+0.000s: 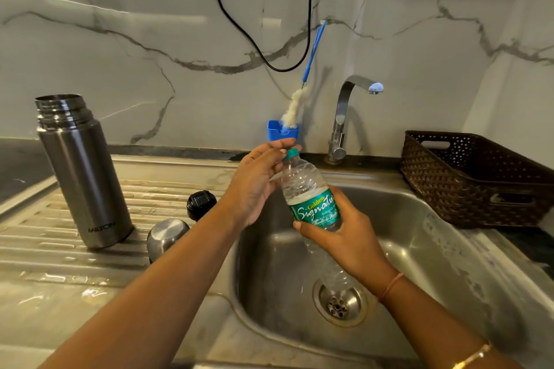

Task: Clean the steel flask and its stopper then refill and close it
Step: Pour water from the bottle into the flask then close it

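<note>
left hand (pixel 254 186): we pinch the teal cap (pixel 291 153).
right hand (pixel 347 237): we grip the water bottle (pixel 311 198).
flask (pixel 81 168): upright, uncapped, on the drainboard (pixel 45 249).

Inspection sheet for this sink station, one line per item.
Surface: ribbed steel drainboard beside the sink basin.
Job's things: steel flask upright and open on the drainboard; black stopper and inverted steel cup near it; water bottle held above the basin; bottle brush in the blue holder.
Clutter: brown basket, right.
Hands: left hand pinches the bottle's green cap; right hand grips the bottle's body.
Cables: black cable loops down the wall.
Surroundings: marble wall; tap, no water running.
</note>
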Available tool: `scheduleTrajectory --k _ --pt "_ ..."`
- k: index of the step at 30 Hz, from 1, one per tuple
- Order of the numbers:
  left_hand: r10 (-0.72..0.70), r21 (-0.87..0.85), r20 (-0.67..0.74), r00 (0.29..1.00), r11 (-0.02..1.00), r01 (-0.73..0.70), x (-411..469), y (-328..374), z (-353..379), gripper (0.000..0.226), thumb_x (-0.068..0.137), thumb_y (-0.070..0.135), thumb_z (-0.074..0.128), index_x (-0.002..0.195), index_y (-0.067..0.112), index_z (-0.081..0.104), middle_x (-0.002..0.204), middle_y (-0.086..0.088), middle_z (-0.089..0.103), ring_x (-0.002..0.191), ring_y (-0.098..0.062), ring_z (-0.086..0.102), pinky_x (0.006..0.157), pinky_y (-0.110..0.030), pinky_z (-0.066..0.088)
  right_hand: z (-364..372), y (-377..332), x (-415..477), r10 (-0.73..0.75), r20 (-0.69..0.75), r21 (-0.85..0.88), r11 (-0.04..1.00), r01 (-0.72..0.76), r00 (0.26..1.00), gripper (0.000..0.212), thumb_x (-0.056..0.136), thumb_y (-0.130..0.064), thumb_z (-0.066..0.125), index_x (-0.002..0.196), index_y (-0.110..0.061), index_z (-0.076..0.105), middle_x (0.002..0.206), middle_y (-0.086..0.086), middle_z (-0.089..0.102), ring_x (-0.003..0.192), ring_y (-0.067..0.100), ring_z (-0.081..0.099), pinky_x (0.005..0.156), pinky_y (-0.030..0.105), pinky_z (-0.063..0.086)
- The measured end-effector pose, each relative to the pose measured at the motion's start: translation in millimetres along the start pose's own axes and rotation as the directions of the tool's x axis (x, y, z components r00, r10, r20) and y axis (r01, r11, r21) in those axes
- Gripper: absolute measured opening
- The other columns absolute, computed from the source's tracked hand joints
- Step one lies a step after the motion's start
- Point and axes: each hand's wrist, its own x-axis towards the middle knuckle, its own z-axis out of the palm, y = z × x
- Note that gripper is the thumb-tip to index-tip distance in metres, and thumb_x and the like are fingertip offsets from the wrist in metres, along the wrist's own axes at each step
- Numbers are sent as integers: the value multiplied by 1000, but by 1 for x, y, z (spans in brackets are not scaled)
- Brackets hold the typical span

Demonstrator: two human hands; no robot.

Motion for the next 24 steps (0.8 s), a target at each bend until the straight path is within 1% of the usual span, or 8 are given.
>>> scheduleTrajectory --k 3,7,10,14,16,20,22,24 --pt "59 53 4 998 997 -59 -2 2 5 5 87 13 62 90 15 66 77 5 70 74 -6 66 68 -23 56 0 -4 -2 -14 -10 35 999 15 1000 55 70 -24 82 116 -39 54 102 -13 68 91 2 65 78 18 53" --pt "51 11 26 998 999 -51 0 6 2 18 70 12 69 88 13 66 70 5 69 68 -7 66 64 -22 55 -5 -7 1 42 81 177 983 -56 996 57 69 -13 82 120 -26 58 103 -7 70 92 7 67 75 17 52" --pt "19 -47 67 998 999 -16 1 8 0 29 67 11 67 96 13 67 74 1 71 72 -10 68 69 -23 57 -13 -11 3 86 186 297 945 -139 979 52 67 -6 82 114 -14 62 102 3 72 92 16 69 74 21 53" --pt "3 -120 149 989 993 15 -1 11 -2 36 71 8 62 107 11 66 83 -5 73 79 -13 70 71 -25 58 -20 -8 5 102 306 401 888 -225 947 58 57 -21 80 111 -9 63 102 11 71 91 22 69 76 29 54" --pt "5 -155 192 981 988 25 -2 13 -2 38 73 7 61 110 10 65 87 -7 73 82 -14 71 75 -26 58 -21 -5 7 110 360 439 856 -273 926 58 57 -22 78 111 -7 62 102 13 71 91 25 68 77 33 54" --pt "-16 -196 241 970 978 65 -5 13 -2 37 75 5 58 111 7 65 92 -10 73 84 -16 71 79 -28 58 -26 -6 6 109 465 516 773 -369 878 54 60 -14 75 111 -5 60 97 13 70 86 22 68 71 28 54" --pt "-35 -217 232 972 972 87 -4 11 -3 34 76 6 58 110 7 65 95 -10 72 88 -17 71 83 -29 56 -24 -8 5 124 424 471 816 -336 897 51 63 -12 76 111 -7 60 98 10 71 87 20 69 71 26 54" --pt "-65 -231 192 979 967 109 -2 10 -4 32 78 10 58 109 8 64 98 -9 72 91 -19 69 88 -33 53 -19 -11 4 105 242 273 947 -171 965 50 66 -18 81 112 -15 61 99 1 72 90 13 68 74 23 51"
